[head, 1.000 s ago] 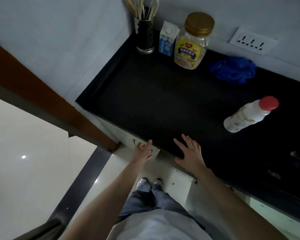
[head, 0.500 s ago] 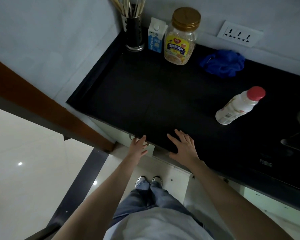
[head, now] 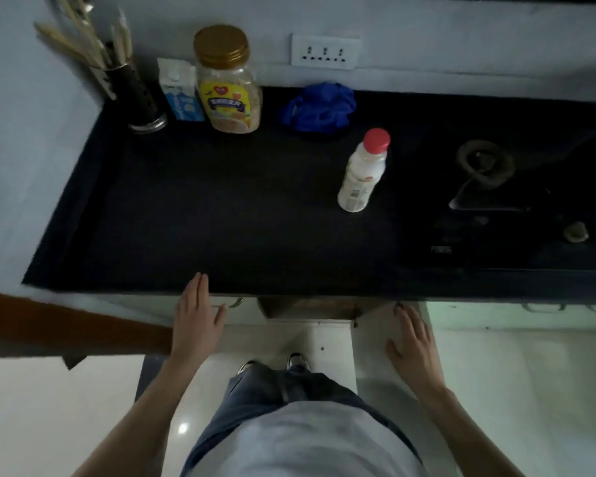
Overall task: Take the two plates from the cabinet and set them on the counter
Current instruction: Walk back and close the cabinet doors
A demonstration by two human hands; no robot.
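Your left hand [head: 197, 315] lies flat and empty at the counter [head: 221, 215] edge, 7 o'clock; your right hand [head: 412, 342], fingers spread, presses the open cabinet door [head: 375, 325] at 5 o'clock. The 2 plates can't be seen.

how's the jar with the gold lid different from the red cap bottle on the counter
The jar is clear, showing pale flakes inside, with a yellow label; the bottle is opaque white with a small label. The jar is wide with a broad gold lid; the bottle is slim with a narrow red cap. The jar stands at the back wall beside the milk carton; the bottle stands alone, nearer the middle. Both are upright and capped on the black counter.
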